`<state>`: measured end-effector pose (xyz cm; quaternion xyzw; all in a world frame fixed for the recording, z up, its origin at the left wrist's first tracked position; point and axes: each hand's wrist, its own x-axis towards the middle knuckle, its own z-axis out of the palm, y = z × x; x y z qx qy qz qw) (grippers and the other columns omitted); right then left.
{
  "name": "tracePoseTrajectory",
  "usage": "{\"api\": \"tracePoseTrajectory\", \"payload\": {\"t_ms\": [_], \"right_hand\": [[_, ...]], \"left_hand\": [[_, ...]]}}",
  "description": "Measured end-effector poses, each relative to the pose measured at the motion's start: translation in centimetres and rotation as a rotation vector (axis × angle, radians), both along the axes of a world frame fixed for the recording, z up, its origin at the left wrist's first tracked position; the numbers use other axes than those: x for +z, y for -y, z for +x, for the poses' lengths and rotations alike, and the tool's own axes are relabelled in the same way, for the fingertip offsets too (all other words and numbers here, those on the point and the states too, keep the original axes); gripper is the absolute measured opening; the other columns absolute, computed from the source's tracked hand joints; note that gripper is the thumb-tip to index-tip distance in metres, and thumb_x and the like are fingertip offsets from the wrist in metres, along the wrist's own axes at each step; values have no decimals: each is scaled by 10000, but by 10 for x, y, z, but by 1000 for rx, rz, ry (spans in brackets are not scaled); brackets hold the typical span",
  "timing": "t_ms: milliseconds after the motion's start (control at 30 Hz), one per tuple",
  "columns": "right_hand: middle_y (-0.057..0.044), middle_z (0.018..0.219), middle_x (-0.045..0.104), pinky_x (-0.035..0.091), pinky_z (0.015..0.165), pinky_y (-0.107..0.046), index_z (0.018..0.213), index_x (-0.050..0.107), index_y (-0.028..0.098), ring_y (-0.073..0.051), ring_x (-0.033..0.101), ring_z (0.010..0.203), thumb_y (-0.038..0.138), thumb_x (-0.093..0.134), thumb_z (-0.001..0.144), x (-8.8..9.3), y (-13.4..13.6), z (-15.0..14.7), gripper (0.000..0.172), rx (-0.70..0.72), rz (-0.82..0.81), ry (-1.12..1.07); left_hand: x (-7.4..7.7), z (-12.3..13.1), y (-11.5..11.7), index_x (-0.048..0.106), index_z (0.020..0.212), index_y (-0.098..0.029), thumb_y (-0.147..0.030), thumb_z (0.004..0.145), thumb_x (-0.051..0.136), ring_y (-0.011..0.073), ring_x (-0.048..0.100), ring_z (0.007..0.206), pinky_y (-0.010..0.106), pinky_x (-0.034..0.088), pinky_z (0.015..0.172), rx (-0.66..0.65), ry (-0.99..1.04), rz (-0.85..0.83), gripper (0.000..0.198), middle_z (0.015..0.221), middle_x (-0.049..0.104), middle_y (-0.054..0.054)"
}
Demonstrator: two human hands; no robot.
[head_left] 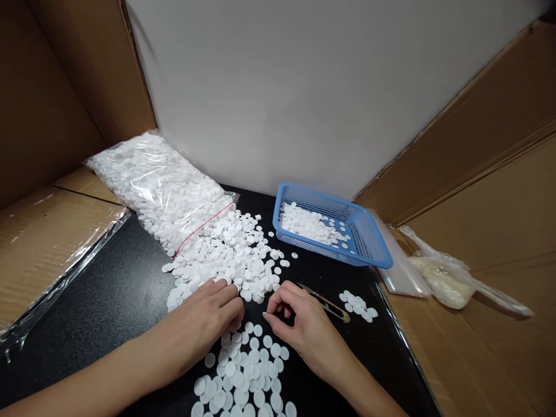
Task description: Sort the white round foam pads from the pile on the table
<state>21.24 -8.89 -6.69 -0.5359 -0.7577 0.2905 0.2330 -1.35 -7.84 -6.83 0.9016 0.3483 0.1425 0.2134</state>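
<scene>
My left hand (211,318) is at the near edge of a big heap of small white discs (234,255), its fingers curled in. What those fingers hold, if anything, is hidden. Just across a narrow gap, my right hand (306,324) has thumb and index finger drawn together; a tiny white spot shows at the thumb tip, and I cannot tell whether it is a nail or a disc. Between and below both hands lies a looser spread of white discs (249,370). Thread snips (328,305) lie on the black table beside my right hand.
A clear zip bag (156,179) full of discs spills onto the table at the back left. A blue basket (382,243) with discs stands at the back right. A small disc group (358,306) lies near the right edge. Beyond are a tied plastic bag (447,281) and cardboard (490,231).
</scene>
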Motion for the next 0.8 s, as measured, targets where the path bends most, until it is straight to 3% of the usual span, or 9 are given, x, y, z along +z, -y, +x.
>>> {"api": "tracePoseTrajectory", "payload": {"t_ms": [233, 333, 500, 633, 800], "right_hand": [[55, 752, 637, 474, 797, -314, 743, 638, 222, -133, 598, 671, 87, 745, 830, 8, 10, -2, 193, 260, -99, -13], [4, 835, 667, 498, 732, -302, 857, 657, 218, -172, 630, 756, 88, 633, 919, 3, 4, 0, 147, 175, 39, -16], [-41, 918, 658, 544, 729, -312, 1050, 686, 221, -196, 643, 811, 39, 569, 919, -15, -7, -6, 253, 150, 240, 51], [-48, 924, 651, 552, 741, -316, 1060, 676, 206, -205, 648, 836, 42, 607, 898, -18, -6, -12, 241, 124, 254, 39], [-13, 898, 640, 530, 673, -275, 1102, 633, 220, -162, 607, 717, 13, 590, 866, -7, -2, -4, 317, 67, 37, -73]], "left_hand": [[2, -6, 2, 543, 846, -203, -23, 944, 496, 184, 530, 798, 289, 371, 685, -7, 60, -24, 210, 861, 592, 4], [12, -10, 5, 544, 870, -206, -9, 954, 453, 179, 530, 783, 281, 382, 677, -92, 67, 0, 233, 858, 604, 8], [24, -11, 7, 592, 895, -216, -24, 958, 491, 184, 538, 747, 292, 404, 692, -309, 35, 18, 225, 805, 652, 6], [15, -8, 4, 631, 977, -214, -48, 965, 532, 192, 551, 787, 295, 403, 709, -199, 58, 57, 194, 842, 661, 13], [-2, -2, -1, 614, 1063, -208, -60, 956, 546, 220, 523, 840, 336, 381, 747, 14, 15, 141, 195, 908, 628, 25]]}}
